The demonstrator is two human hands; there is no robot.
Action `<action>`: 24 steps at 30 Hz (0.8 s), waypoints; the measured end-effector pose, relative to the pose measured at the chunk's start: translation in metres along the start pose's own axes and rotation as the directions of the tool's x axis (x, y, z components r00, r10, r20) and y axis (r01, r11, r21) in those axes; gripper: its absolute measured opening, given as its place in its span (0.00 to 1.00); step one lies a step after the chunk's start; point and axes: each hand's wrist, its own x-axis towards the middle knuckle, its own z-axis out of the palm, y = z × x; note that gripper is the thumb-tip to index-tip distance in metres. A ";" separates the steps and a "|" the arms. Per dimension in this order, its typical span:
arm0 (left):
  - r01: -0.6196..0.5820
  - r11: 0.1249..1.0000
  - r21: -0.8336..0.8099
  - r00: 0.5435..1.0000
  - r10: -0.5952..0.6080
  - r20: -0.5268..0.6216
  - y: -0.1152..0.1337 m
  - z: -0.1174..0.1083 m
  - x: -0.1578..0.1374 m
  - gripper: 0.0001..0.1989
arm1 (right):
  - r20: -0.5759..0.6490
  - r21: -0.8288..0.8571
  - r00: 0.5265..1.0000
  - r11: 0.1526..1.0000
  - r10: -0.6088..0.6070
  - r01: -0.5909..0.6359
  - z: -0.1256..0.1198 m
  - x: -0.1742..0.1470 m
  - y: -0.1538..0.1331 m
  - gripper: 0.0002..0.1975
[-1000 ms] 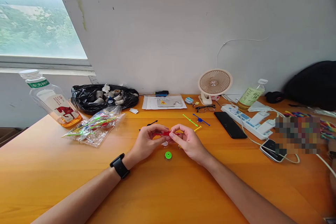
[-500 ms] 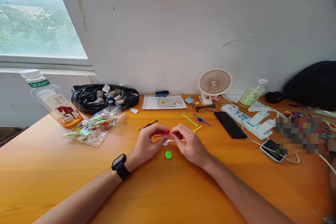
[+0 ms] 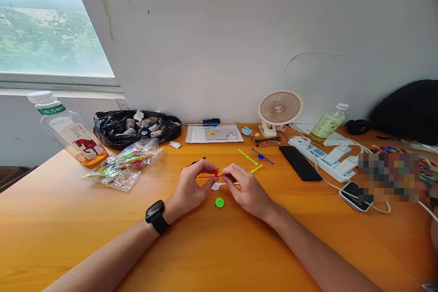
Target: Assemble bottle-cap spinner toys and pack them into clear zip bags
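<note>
A small red plastic spinner piece with a thin arrow-like pointer [image 3: 216, 174] is pinched between the thumb and fingers of my left hand [image 3: 192, 184]. My right hand [image 3: 248, 190] grips the pointer's right end between thumb and index finger. Under the hands lies a white spinner [image 3: 215, 186], its arm partly covered by my right hand. Nearer to me rests a round green piece [image 3: 219, 202]. Beyond the hands are a light-green arrow [image 3: 248, 157], a blue arrow spinner [image 3: 261, 156] and a yellow arrow [image 3: 256, 169]. A black arrow [image 3: 195, 163] shows partly behind my left hand.
On the left stand a tea bottle [image 3: 73, 132], a clear bag of colourful pieces [image 3: 126, 164] and a black plastic bag [image 3: 106, 130]. To the right are a phone [image 3: 300, 163], a power strip [image 3: 323, 159] and cables. A fan [image 3: 280, 107] and glasses [image 3: 268, 141] sit at the back.
The red piece has turned slightly in my fingers, its hub now looking narrower. My right hand has shifted a little, and more of the white spinner shows.
</note>
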 end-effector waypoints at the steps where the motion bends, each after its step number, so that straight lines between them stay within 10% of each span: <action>1: -0.005 1.000 0.012 1.000 0.005 0.005 0.000 0.000 0.000 0.08 | 0.002 0.009 1.000 1.000 0.003 -0.003 0.000 0.000 -0.001 0.07; 24: -0.087 0.990 0.115 0.996 0.087 0.000 0.004 0.000 -0.001 0.05 | -0.006 -0.005 1.000 1.000 0.001 -0.001 -0.001 0.000 -0.005 0.06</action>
